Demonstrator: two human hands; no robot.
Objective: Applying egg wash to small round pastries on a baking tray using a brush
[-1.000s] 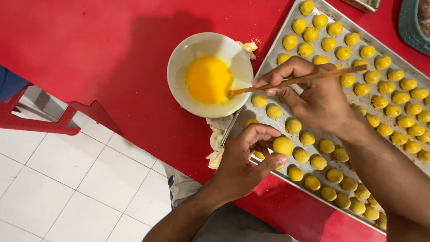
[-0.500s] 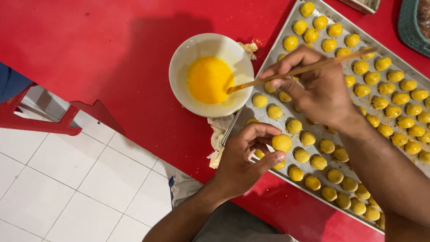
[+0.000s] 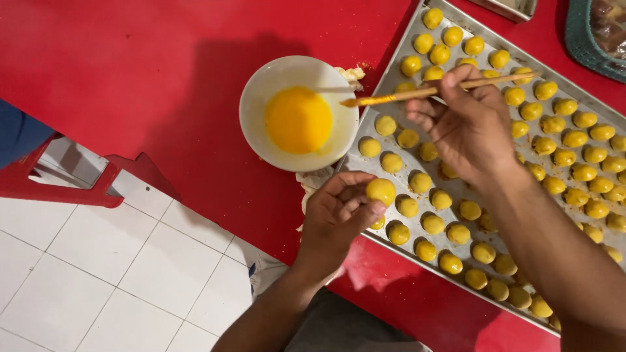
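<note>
At the lower left of the frame lies a white tiled floor [image 3: 98,274], and above it the red worktop [image 3: 130,72] fills the upper left. Near the centre stands a round white bowl [image 3: 254,124] holding a pool of bright yellow liquid, likely beaten yolk; a crumpled cloth or paper peeks from under its lower right edge. Just below the bowl, the left hand [image 3: 339,218] is curled, thumb and fingertips pinching one dough ball [image 3: 380,191]: small, round, smooth and yellow, lifted at the near left corner of the baking tray [image 3: 391,78]. Right of centre, the right hand [image 3: 466,127] is closed around a thin wooden brush [image 3: 437,91], held nearly level, its yellow-stained tip poised over the bowl's right rim. The metal tray runs diagonally toward the lower right, filled with rows of similar yellow balls, some glossier than others. A teal basket [image 3: 580,39] sits at the upper right corner.
</note>
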